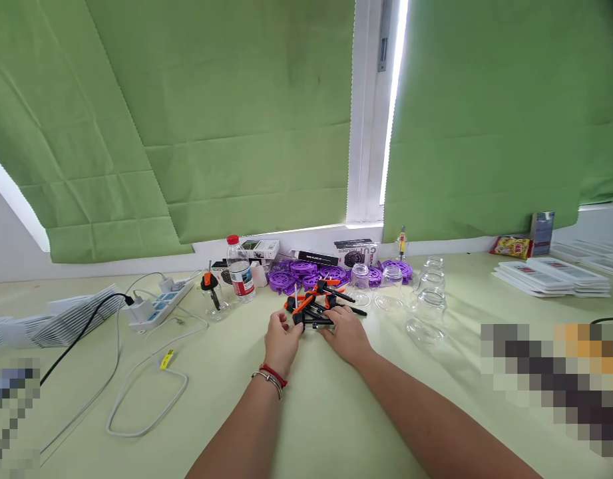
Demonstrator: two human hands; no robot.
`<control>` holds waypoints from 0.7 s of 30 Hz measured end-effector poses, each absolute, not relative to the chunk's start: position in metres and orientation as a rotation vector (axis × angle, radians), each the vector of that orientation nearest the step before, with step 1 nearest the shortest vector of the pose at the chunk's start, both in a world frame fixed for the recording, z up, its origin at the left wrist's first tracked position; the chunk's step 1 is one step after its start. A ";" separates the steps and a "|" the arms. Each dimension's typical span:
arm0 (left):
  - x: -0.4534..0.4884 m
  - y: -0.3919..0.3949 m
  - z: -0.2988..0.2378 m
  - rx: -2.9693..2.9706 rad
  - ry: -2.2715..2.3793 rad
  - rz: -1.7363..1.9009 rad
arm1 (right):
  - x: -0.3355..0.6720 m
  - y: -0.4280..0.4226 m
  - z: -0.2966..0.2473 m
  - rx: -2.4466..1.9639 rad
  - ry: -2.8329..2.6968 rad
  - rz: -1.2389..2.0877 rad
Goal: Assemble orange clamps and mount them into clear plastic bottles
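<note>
A cluster of black-and-orange dispenser tops (pixel 317 301) lies on the pale green table (pixel 331 426), to the right of the water bottle (pixel 243 278) and nearer the person than it. The nearest top lies on its side: its black cap is at the left end, toward the bottle's side, and its black stem runs almost level across the view, pointing right, away from the bottle. Above it, another stem also points right, dipping slightly toward the person. Other stems and orange levers cross at mixed angles.

The left hand (pixel 282 342) has thumb and fingers bent at the nearest cap; whether they pinch it I cannot tell. The right hand (pixel 349 334) lies over the stems, fingers loosely bent; I cannot tell whether it grips one.

The bottle stands upright with a red cap; its fill is hard to make out. Just left of it, a glass jar (pixel 221 311) wears a black-and-orange top, with a black stem reaching down inside. Right of the bottle, beyond the cluster, stand two clear glasses (pixel 391 285), narrow part up, and farther right a stack of clear glassware (pixel 428 299). Purple lattice discs (pixel 285 282) lie just right of the bottle.
</note>
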State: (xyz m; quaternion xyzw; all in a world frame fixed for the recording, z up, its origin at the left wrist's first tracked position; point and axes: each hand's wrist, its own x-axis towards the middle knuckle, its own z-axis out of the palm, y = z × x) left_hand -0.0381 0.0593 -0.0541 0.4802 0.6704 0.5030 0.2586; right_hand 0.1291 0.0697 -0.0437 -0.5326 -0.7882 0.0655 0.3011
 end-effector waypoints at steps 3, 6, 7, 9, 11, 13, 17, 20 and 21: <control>-0.039 0.061 -0.055 1.325 1.835 1.343 | 0.129 0.069 -0.045 -1.384 -2.052 0.144; -0.040 0.062 -0.055 1.390 1.868 1.284 | 0.129 0.068 -0.047 -1.349 -2.045 0.096; -0.040 0.062 -0.054 1.440 1.884 1.242 | 0.129 0.068 -0.047 -1.340 -2.049 0.082; -0.040 0.061 -0.052 1.572 1.910 1.142 | 0.129 0.067 -0.047 -1.326 -2.062 0.062; -0.040 0.061 -0.049 1.693 1.933 1.055 | 0.129 0.066 -0.046 -1.319 -2.072 0.046; -0.040 0.060 -0.048 1.763 1.966 0.993 | 0.129 0.063 -0.045 -1.308 -2.082 0.020; -0.041 0.062 -0.048 1.808 1.967 0.962 | 0.130 0.054 -0.040 -1.254 -2.135 -0.062; -0.043 0.063 -0.049 1.872 1.898 0.952 | 0.138 0.046 -0.032 -1.250 -2.073 -0.139; -0.043 0.064 -0.050 1.902 1.874 0.952 | 0.143 0.044 -0.028 -1.254 -2.026 -0.176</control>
